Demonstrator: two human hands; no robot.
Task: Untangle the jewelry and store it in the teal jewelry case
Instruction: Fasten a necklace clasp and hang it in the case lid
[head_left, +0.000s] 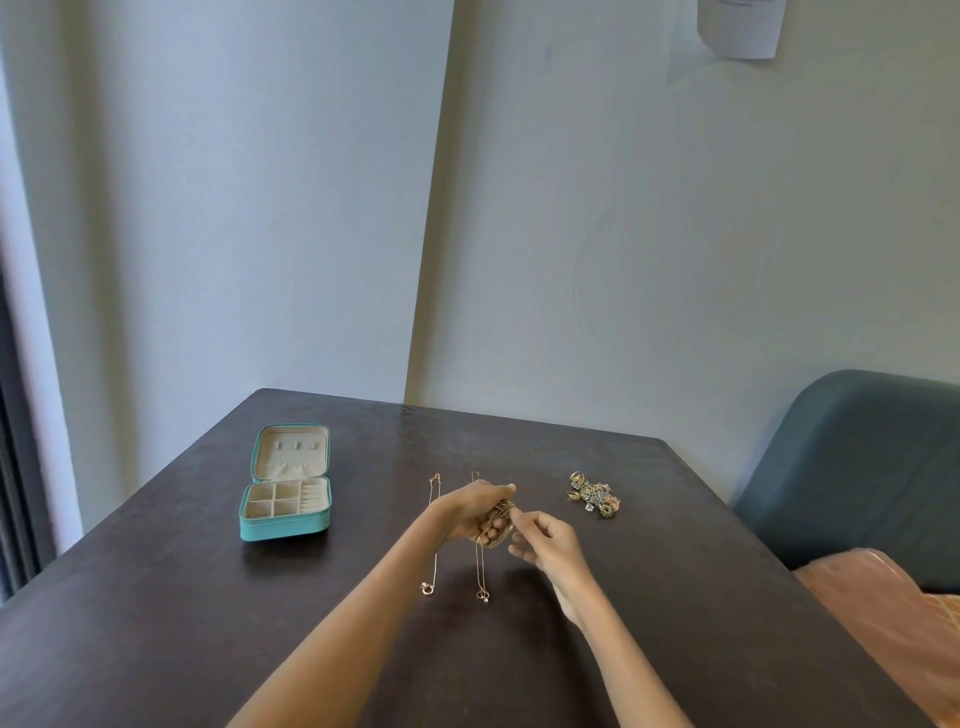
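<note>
Left hand (475, 512) is gripping the tangle (500, 519) right of the case (285, 525); right hand (543, 538) is pinching a strand, best teased gently.

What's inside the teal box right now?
The teal jewelry case lies open. Its cream compartments and ring rolls look empty, with no jewelry showing. The lid has three small tabs and a gathered pocket; whatever is inside that pocket is hidden.

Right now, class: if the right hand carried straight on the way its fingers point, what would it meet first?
The right hand points up-left at the tangled gold chains bunched in the left hand. It would probably meet that bundle first, almost at once, then the left hand's fingers; depth is hard to judge.
</note>
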